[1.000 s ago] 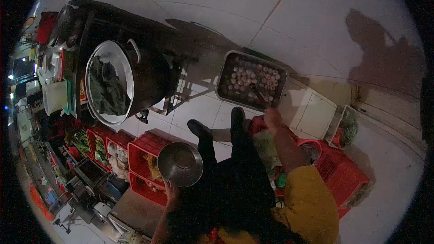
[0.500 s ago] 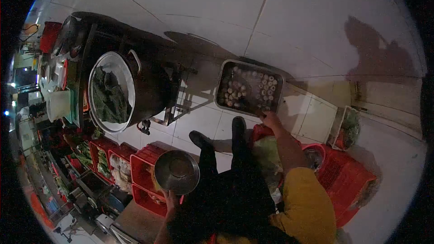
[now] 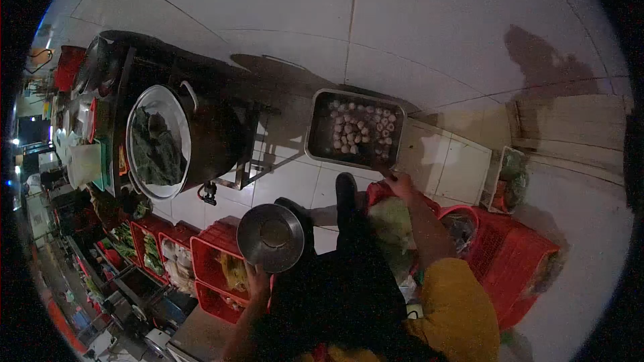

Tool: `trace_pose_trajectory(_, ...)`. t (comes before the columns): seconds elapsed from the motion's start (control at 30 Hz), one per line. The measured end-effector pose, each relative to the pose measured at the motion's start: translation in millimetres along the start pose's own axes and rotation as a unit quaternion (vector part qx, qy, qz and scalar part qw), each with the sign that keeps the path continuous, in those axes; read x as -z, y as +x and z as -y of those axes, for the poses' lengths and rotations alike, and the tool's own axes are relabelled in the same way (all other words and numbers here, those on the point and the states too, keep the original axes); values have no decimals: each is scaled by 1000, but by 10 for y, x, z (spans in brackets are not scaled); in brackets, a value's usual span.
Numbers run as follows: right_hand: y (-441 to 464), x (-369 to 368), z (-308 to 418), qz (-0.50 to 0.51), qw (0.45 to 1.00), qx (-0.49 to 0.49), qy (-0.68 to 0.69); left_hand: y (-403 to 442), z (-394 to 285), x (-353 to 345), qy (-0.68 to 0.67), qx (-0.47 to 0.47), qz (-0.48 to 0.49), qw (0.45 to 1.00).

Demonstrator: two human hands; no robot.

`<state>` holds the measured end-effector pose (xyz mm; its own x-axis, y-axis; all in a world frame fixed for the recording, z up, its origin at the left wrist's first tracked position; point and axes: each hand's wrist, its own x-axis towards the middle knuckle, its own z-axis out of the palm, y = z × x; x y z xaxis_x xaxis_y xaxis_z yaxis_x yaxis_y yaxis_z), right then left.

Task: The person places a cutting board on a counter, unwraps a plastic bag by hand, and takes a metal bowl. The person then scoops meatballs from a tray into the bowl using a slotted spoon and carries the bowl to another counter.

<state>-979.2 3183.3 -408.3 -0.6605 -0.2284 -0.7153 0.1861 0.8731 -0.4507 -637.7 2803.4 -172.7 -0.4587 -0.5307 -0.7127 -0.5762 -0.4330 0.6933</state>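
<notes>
My left hand (image 3: 258, 281) grips the rim of a round metal bowl (image 3: 251, 245), held over the floor by my legs; nothing shows inside it. My right hand (image 3: 401, 186) is closed around the handle of a dark-handled tool (image 3: 384, 171). This handle reaches over the near right corner of a rectangular metal tray (image 3: 309, 127), and the tool's far end is too dark to make out. In the tray lie many round, pale pieces (image 3: 349, 131), some with a dark centre, in what looks like dark liquid.
A large pot (image 3: 218, 131) with dark cloth-like stuff (image 3: 157, 147) in its white lid or basin stands on a metal stand at left. Red crates (image 3: 215, 261) with vegetables line the lower left. Another red crate (image 3: 510, 265) and a clear box (image 3: 504, 177) are at right.
The bowl has moved slightly right and up towards the tray. Pale pieces in the tray look shifted and more bunched together. The view has drifted a little.
</notes>
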Motion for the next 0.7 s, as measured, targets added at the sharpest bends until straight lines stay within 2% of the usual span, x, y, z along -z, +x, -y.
trace_pose_trajectory(0.07, -176, 41, -94, -105, 986, 105, -73, 298, 176, -25, 21, 0, 14, 1000)
trace_pose_trajectory(0.2, -451, 183, -114, -148, 987, 62, -33, 942, 597, -51, 6, -5, 59, 998)
trace_pose_trajectory(0.23, -482, 204, -120, -151, 986, 58, -27, 1026, 550, -154, 51, -34, 73, 995)
trace_pose_trajectory(0.27, -510, 234, -160, -151, 986, 70, -32, 1001, 292, -375, 216, -148, 63, 963)
trace_pose_trajectory(0.3, -539, 265, -196, -151, 985, 81, -38, 1159, 415, -399, 214, -148, 66, 963)
trace_pose_trajectory(0.37, -639, 318, -151, -145, 983, 106, -47, 1471, 619, -446, -2, -213, 181, 960)
trace_pose_trajectory(0.4, -752, 380, -24, -124, 989, 73, -32, 1544, 536, -551, 153, -273, 156, 937)
trace_pose_trajectory(0.47, -939, 442, 208, -93, 994, 48, -13, 1510, 138, -900, 280, -262, 115, 916)
trace_pose_trajectory(0.5, -980, 474, 232, -100, 993, 60, 6, 1395, -99, -1108, 250, -198, 102, 942)
trace_pose_trajectory(0.57, -1088, 478, 281, -94, 992, 81, 25, 1640, 66, -1253, 239, -284, 97, 924)
trace_pose_trajectory(0.6, -1166, 475, 278, -113, 978, 117, 134, 1760, 117, -1330, 316, -241, 50, 916)
trace_pose_trajectory(0.63, -1238, 528, 324, -121, 966, 135, 187, 1841, 132, -1416, 388, -194, 5, 901)
trace_pose_trajectory(0.67, -1315, 589, 390, -127, 951, 153, 238, 1862, 113, -1509, 384, -193, -1, 903)
trace_pose_trajectory(0.7, -1470, 731, 555, -108, 977, 89, 160, 1865, 95, -1615, 405, -241, 3, 882)
